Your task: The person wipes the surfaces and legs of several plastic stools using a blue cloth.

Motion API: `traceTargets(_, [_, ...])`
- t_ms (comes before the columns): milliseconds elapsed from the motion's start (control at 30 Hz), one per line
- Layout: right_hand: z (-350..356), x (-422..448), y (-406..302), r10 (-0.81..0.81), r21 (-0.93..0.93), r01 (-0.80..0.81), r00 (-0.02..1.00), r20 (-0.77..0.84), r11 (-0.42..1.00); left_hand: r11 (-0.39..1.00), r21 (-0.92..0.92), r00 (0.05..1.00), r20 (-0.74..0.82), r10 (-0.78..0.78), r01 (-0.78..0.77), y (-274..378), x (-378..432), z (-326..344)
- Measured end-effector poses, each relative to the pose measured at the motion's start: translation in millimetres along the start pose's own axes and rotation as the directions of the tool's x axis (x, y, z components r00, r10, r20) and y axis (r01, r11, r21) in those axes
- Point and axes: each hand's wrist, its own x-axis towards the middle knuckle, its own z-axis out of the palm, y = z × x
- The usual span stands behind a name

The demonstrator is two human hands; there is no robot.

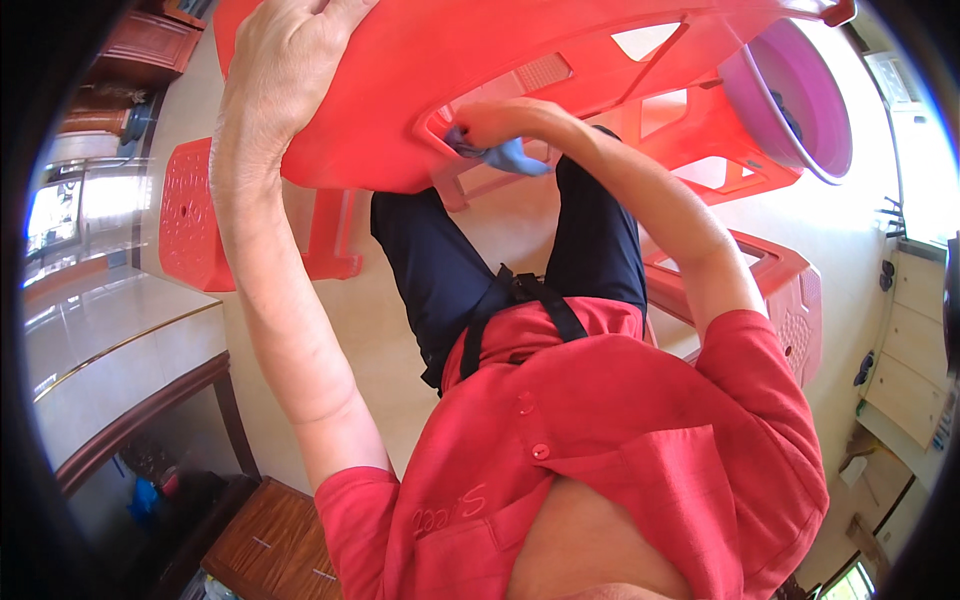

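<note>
A large red plastic piece of furniture with cut-out openings is tilted up in front of me, above my knees. My left hand grips it at the upper left; the fingertips pass beyond the top of the picture. At the lower rim of one opening, my right hand clutches a crumpled blue cloth. One end of the cloth hangs loose below my fingers, and the cloth touches or lies close to the red rim.
A purple basin with something dark inside rests at the right, on or against red plastic. Red plastic stools lie at the left and right. A glossy white counter and wooden cabinet stand at the left.
</note>
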Motion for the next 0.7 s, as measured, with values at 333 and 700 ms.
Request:
traceTargets(333, [-24.0, -52.5, 70.7, 0.269, -0.555, -0.528, 0.834, -0.482, 0.643, 0.999, 0.045, 0.999, 0.022, -0.025, 0.024, 0.2, 3.3, -3.4])
traceTargets(700, [12.5, 11.3, -20.8, 0.002, -0.396, -0.064, 0.988, -0.154, 0.916, 0.997, -0.081, 1.000, -0.019, -0.020, 0.018, 3.9, -2.2, -1.5])
